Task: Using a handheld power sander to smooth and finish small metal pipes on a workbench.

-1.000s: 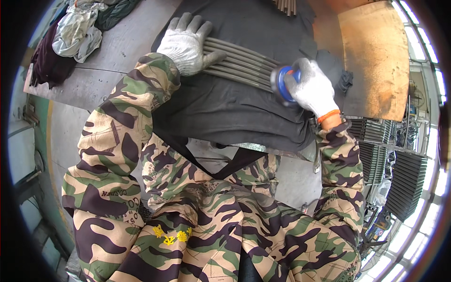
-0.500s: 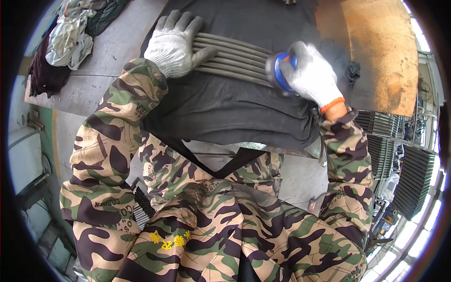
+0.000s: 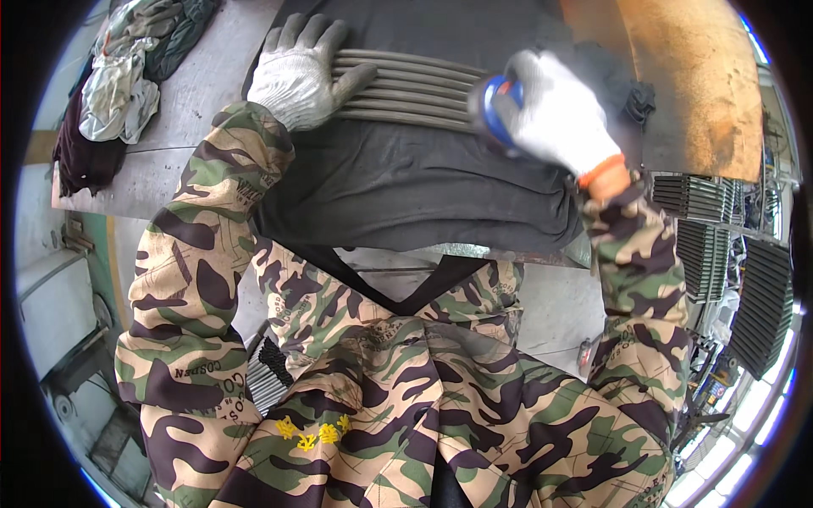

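Note:
A metal grate [image 3: 409, 88] of several parallel grey bars lies flat on a black cloth [image 3: 406, 182]. My left hand [image 3: 294, 74], in a white and grey knit glove, presses on its left end. Those fingers are spread and the thumb rests across the bars. At the right end, my gloved right hand [image 3: 555, 110] is closed around a round blue tool [image 3: 494, 113], sander-like in shape. The tool's face sits against the bar ends. Motion blurs it and the glove, so its exact kind cannot be made out. My left palm hides the grate's left end.
A heap of rags [image 3: 118, 97] lies at the table's far left. Brown board [image 3: 707, 93] covers the right side, with a crumpled dark cloth [image 3: 638, 103] near it. Racks of slatted metal parts [image 3: 762, 305] stand beyond the right edge. The table's front edge runs close before my lap.
The round blue tool and my right hand have shifted slightly up and left in the picture. The grate and left hand appear shifted likewise, along with the whole view. Both grips look the same.

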{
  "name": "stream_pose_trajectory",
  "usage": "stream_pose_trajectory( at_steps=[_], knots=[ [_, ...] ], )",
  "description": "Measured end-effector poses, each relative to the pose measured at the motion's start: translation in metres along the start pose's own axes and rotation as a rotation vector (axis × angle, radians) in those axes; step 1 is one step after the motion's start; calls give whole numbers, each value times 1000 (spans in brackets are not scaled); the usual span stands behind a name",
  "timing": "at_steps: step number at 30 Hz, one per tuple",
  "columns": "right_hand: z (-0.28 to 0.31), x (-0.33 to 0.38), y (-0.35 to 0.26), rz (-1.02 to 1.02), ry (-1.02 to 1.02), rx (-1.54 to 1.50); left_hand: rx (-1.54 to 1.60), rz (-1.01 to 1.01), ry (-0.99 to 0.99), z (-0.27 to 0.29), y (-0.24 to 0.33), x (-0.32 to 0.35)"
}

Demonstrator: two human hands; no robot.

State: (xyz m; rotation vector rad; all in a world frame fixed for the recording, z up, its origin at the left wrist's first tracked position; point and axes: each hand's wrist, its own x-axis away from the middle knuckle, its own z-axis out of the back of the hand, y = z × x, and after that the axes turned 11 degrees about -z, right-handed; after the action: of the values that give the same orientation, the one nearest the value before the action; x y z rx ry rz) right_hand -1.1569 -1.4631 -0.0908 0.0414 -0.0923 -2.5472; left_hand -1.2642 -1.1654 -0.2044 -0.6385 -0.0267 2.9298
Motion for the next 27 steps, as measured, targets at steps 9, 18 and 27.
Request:
stream_pose_trajectory(
  at_steps=[9, 18, 27],
  knots=[
    [-2, -3, -48, 148, 58, -132, -29, 38, -18, 12, 4, 2],
    [-3, -13, -55, 116, 21, -89, -37, 60, -7, 19, 4, 5],
    [-1, -15, -52, 115, 63, -76, 15, 248, -78, 23, 5, -15]
  ],
)
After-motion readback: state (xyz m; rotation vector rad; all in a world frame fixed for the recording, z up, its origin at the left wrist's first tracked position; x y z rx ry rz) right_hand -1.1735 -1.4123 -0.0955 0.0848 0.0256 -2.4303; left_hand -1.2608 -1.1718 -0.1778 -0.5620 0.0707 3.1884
